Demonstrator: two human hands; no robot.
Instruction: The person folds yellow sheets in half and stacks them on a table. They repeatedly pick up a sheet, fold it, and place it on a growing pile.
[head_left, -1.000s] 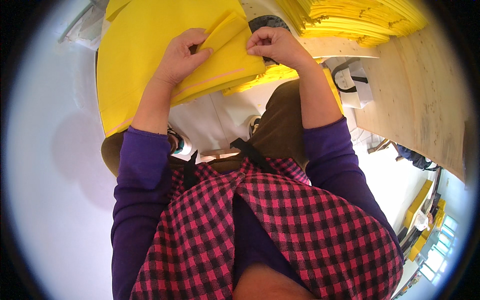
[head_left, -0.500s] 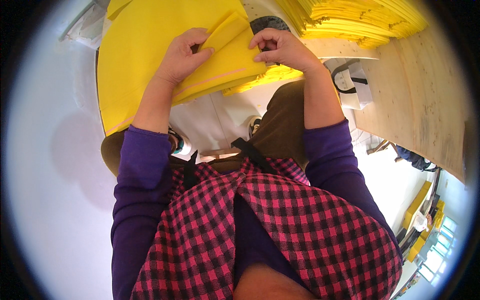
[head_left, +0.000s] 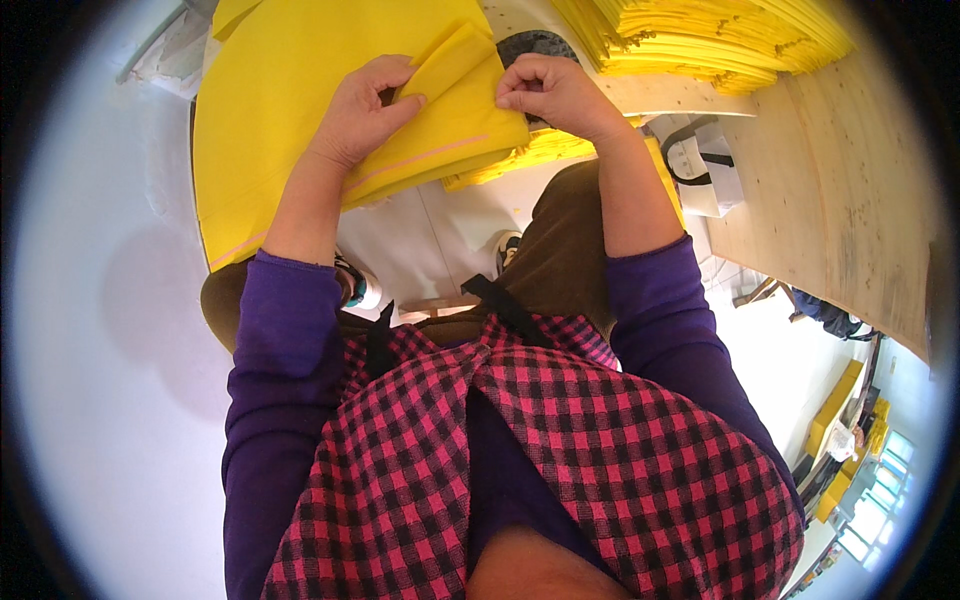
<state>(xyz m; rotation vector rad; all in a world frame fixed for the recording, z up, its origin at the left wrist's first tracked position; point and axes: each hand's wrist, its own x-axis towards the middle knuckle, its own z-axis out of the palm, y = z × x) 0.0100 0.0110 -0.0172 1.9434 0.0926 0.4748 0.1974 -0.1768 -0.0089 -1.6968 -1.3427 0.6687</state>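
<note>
A large yellow cloth (head_left: pixel 270 120) spreads before me, with a pink strip (head_left: pixel 430 152) along its near edge. Part of the cloth is turned back into a narrow folded flap (head_left: pixel 455 62). My left hand (head_left: pixel 365 112) grips this flap, thumb on the near side and fingers curled at its far side. At the cloth's right edge, my right hand (head_left: pixel 560 98) has thumb and forefinger pressed together in a pinch on the fabric. The exact bit between those fingertips is too small to make out.
Stacks of folded yellow cloth (head_left: pixel 720 45) lie at the far right on a wooden board (head_left: pixel 830 190). More yellow cloth (head_left: pixel 480 172) shows below the near corner. A dark patterned object (head_left: pixel 540 48) sits beyond my right hand. A white bag (head_left: pixel 715 170) hangs beside the board.
My right thumb and forefinger have come together at the cloth's edge, and that hand has shifted slightly left. My left hand keeps its hold on the flap.
</note>
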